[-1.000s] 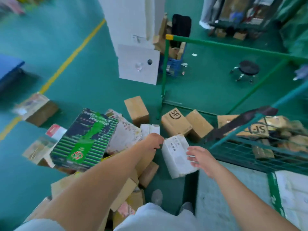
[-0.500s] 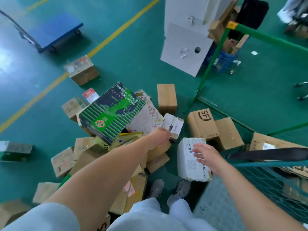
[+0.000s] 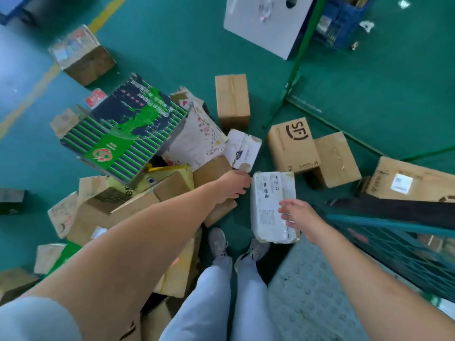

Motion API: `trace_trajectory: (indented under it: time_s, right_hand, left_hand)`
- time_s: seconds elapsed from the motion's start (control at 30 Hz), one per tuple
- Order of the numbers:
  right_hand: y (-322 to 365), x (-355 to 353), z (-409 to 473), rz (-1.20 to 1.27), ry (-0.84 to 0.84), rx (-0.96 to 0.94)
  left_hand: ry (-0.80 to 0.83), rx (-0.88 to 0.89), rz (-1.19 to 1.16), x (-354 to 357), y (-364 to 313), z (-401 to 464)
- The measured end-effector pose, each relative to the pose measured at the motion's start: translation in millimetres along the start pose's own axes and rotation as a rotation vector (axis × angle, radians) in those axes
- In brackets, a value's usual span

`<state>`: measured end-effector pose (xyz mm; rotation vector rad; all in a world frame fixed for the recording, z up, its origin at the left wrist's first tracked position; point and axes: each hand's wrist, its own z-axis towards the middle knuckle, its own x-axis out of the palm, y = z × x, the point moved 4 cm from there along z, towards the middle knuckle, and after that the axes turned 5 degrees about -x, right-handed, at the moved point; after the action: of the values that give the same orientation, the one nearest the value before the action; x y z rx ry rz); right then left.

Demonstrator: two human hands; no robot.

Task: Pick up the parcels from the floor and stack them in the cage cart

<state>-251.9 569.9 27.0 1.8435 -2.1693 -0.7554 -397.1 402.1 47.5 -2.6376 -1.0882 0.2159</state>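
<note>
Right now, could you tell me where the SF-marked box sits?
The SF-marked box lies on the floor right of centre, touching a plain brown box, beyond the white parcel.

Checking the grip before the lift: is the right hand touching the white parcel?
Touching. The head view shows the right hand with its fingers lying on the white parcel, overlapping its right edge with no gap.
</note>
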Motion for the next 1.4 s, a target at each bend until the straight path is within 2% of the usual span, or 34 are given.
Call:
trace_trajectory:
  time_s: [0.13, 0.23, 0.3, 0.37, 0.67, 0.83, 1.0, 1.17, 1.27, 1.4]
  right_hand:
    - [-37, -3, 49, 0.011, -0.01, 0.051]
    - [-64, -4, 78, 0.006, -0.018, 0.103]
    - [-76, -5, 94, 0.003, -0.029, 0.12]
    - [-83, -6, 109, 0.002, -0.036, 0.123]
    - [-115, -11, 162, 0.045, -0.129, 0.149]
    - [-147, -24, 174, 0.05, -0.195, 0.197]
    - [-197, -27, 177, 0.097, -0.266, 0.39]
    - [-241, -14, 182, 0.382, -0.208, 0.645]
    - [-253, -5, 191, 0.581, -0.195, 0.604]
    - [-266, 0, 199, 0.754, -0.274, 0.536]
  left_hand:
    - [0.025, -0.048, 0.056, 10, 12, 62]
    - [0.126, -0.079, 0.172, 25, 32, 100]
    - [0.078, -0.066, 0.191, 27, 42, 118]
    - [-0.045, -0.032, 0.205, 24, 49, 137]
    - [-0.093, 0.025, 0.24, 35, 39, 215]
    - [-0.183, 0.128, 0.503, 49, 10, 246]
    - [-0.205, 0.247, 0.792, 73, -8, 280]
    - [-0.223, 0.309, 1.027, 100, -17, 310]
    - [-0.252, 0.303, 1.074, 110, -18, 326]
    - [-0.292, 0.337, 1.109, 117, -18, 335]
